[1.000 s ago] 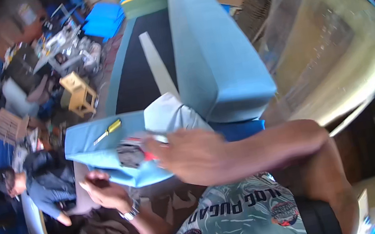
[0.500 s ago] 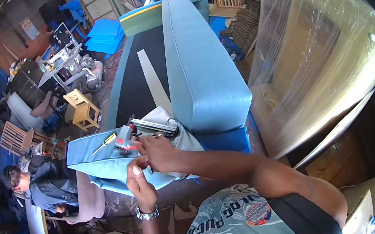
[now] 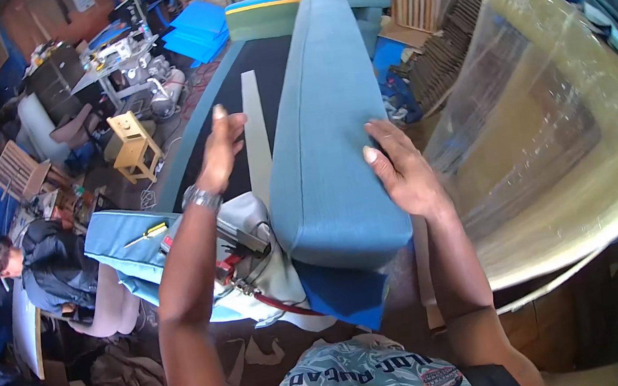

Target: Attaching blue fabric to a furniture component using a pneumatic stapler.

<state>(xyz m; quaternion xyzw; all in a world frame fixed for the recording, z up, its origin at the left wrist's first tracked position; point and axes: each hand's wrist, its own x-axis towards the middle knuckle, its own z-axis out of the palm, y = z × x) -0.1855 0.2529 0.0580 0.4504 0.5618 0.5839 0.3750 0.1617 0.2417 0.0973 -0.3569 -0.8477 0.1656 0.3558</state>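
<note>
The person has two bare arms with no sleeves on them. The left hand (image 3: 222, 148) and the right hand (image 3: 401, 169) wear no gloves and no rings that can be seen. On the left wrist there is a shiny silver watch (image 3: 203, 199) with a metal band. The fingernails are short and pale. Near the bottom of the view is the person's shirt (image 3: 365, 384). It is light blue-green with wavy lines on it. It has dark letters across the chest and two small round picture patches, one on each side. Dark straps (image 3: 492, 385) lie over the shoulders.
</note>
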